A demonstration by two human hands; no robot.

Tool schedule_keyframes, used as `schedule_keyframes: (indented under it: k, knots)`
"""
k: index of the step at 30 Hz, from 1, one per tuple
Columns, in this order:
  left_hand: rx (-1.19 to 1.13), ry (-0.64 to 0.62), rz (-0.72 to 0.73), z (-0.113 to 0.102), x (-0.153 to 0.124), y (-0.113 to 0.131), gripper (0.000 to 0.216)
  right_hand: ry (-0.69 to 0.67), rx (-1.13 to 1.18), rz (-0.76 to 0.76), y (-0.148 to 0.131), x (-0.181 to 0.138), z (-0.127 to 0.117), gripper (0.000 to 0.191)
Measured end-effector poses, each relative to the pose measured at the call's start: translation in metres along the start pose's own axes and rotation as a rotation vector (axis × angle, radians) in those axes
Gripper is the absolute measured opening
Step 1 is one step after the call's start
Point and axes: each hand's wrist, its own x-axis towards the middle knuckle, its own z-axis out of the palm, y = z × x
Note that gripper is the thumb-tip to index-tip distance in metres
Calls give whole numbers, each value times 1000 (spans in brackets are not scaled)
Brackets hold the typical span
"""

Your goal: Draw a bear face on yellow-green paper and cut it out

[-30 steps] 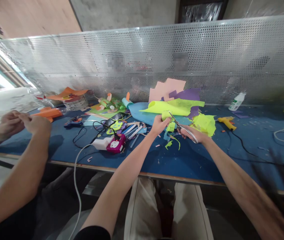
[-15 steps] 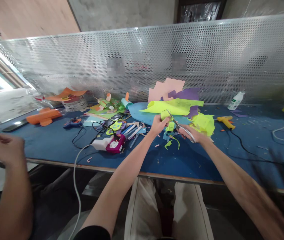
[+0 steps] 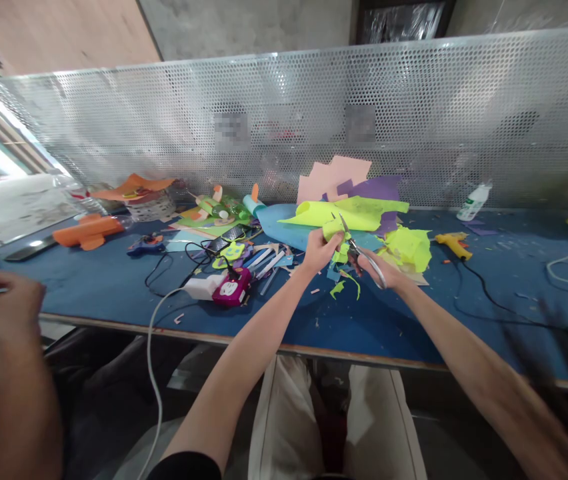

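Note:
My left hand (image 3: 322, 249) pinches a small piece of yellow-green paper (image 3: 333, 229) above the table. In my right hand (image 3: 380, 268) is a pair of scissors (image 3: 353, 243), its fingers wrapped round the handles. The blades stand apart and point up beside the paper's right side; whether they touch it I cannot tell. Below both hands lie curled yellow-green scraps (image 3: 338, 288). Behind them rests a rolled yellow-green sheet (image 3: 337, 215) on a blue sheet (image 3: 284, 230). Crumpled yellow-green paper (image 3: 409, 247) lies just beyond my right hand.
A magenta power block (image 3: 233, 288) with a white plug and cable sits left of my forearm. Yellow glue gun (image 3: 453, 247) and white bottle (image 3: 474, 203) are at right. At far left are a co-worker's hands (image 3: 7, 303) and an orange paper shape (image 3: 89, 232). A perforated metal panel (image 3: 284, 133) stands behind.
The scissor blades have opened wider, and my right hand has shifted slightly. My left hand still holds the paper. The co-worker's hand at left has moved, and a purple thing there now lies on the table.

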Motion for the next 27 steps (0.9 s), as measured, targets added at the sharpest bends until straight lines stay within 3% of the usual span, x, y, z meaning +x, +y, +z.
schedule_keyframes:
  k: [10, 16, 27]
  knots:
    - [-113, -16, -19, 5, -1, -1, 45, 12, 47, -23, 4, 4, 8, 58]
    - [-105, -36, -39, 5, -1, -3, 48, 42, 0, 48, 3, 5, 9, 64]
    - [-137, -27, -56, 6, -1, -6, 45, 12, 33, -4, 9, 3, 3, 59]
